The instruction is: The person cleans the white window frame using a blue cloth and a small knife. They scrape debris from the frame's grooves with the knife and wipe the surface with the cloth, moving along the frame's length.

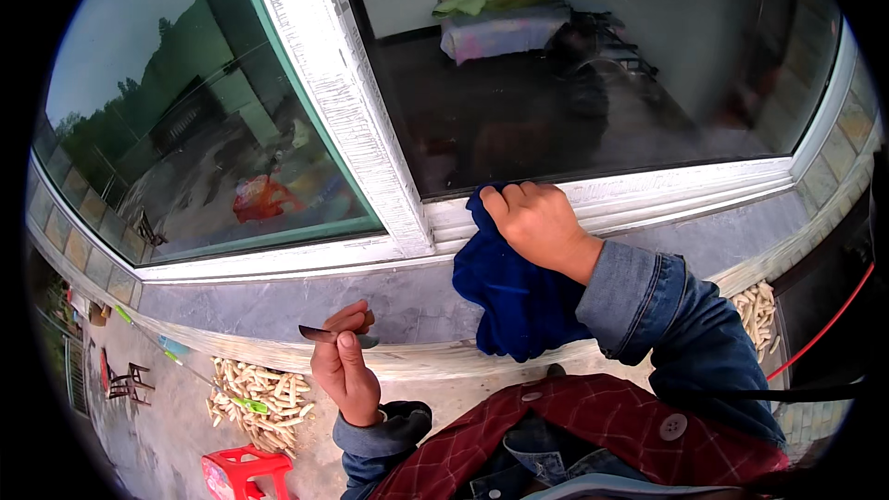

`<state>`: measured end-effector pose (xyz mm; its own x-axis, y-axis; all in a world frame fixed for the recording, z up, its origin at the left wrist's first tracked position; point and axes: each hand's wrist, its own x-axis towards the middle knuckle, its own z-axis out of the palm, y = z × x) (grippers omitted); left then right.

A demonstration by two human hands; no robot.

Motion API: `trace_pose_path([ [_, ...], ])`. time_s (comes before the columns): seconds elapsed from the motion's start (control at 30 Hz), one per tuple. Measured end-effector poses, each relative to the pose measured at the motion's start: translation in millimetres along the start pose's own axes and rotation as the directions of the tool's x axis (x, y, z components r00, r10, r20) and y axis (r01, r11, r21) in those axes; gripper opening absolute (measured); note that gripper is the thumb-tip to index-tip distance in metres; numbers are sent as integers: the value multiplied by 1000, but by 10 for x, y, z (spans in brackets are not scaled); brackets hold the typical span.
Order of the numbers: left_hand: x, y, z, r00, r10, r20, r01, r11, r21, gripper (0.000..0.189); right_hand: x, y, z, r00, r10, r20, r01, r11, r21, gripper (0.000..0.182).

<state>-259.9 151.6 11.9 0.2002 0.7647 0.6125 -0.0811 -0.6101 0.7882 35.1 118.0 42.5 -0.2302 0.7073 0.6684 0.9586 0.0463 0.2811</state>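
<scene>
My right hand [538, 229] grips a dark blue cloth [528, 305] and presses its upper end against the lower rail of the white window frame [625, 189]. The rest of the cloth hangs over the grey stone sill [417, 302]. Lower and to the left, my left hand [347, 364] pinches a small knife-like blade [316, 334] between thumb and fingers, just above the sill's front edge. Its dark tip points left; my fingers hide its middle. Printed film clings to the white mullion [347, 97] between the two panes.
The right pane [486, 111] shows a covered bundle [503, 35]; the left pane [208, 118] reflects a yard. Pale corn cobs [260, 396] lie on the concrete, near a red plastic stool [250, 472] and a wooden chair [128, 382]. A red cord [826, 323] runs at right.
</scene>
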Motion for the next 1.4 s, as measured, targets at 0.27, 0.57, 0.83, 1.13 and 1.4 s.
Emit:
trace_pose_path([
  [0.27, 79, -8, 148, 1000, 29, -2, -29, 999, -29, 29, -13, 93, 29, 987, -121, -107, 127, 991, 53, 29],
  [0.57, -102, 62, 213, 1000, -13, -18, 14, 1000, 16, 34, 251, -187, 249, 989, -125, -76, 131, 988, 78, 28],
  [0.83, -295, 172, 265, 997, -77, -2, 77, 996, 38, 31, 208, -97, 64, 979, -198, 48, 198, 980, 2, 36],
  [1.13, -550, 281, 5, 991, -115, -70, 121, 989, 90, 31, 365, -260, 225, 961, -273, 43, 275, 957, -90, 37],
  [1.4, -550, 396, -18, 999, -35, -40, 40, 990, 134, 32, 127, -6, -74, 967, -173, 187, 188, 980, -68, 42],
])
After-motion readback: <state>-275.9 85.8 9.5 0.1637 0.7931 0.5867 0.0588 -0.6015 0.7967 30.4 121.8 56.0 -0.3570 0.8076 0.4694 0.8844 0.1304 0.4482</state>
